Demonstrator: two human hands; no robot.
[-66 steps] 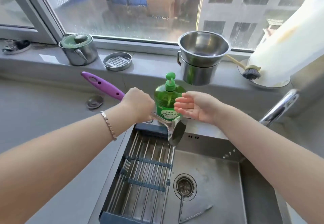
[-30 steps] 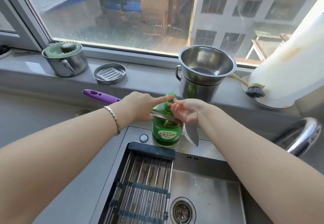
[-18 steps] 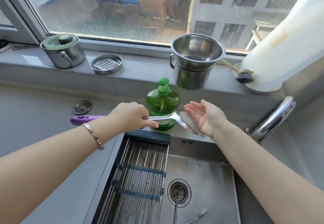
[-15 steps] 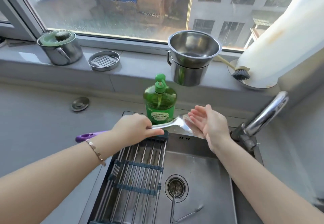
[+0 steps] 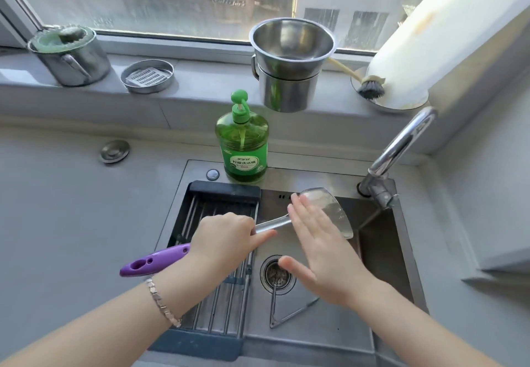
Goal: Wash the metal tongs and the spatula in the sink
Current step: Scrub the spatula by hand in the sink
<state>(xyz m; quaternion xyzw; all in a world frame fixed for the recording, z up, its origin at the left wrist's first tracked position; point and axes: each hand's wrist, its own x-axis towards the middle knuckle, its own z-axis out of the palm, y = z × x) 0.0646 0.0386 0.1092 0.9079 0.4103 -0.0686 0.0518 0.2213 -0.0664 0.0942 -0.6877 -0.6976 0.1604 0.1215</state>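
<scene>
My left hand (image 5: 226, 240) grips the spatula (image 5: 329, 209) by its purple handle and holds it level over the steel sink (image 5: 381, 254). The spatula's metal blade points right, toward the tap. My right hand (image 5: 321, 252) lies flat with straight fingers on the blade's near side. The metal tongs (image 5: 282, 313) lie on the sink floor beside the drain, partly hidden under my right wrist.
A green dish soap bottle (image 5: 242, 145) stands on the sink's back rim. A dark roll-up drying rack (image 5: 212, 252) covers the sink's left half. The tap (image 5: 401, 145) rises at the right. Steel pots, a soap dish and a brush sit on the windowsill.
Both hands have come down from the soap bottle to over the sink. My right hand has turned palm down onto the spatula blade.
</scene>
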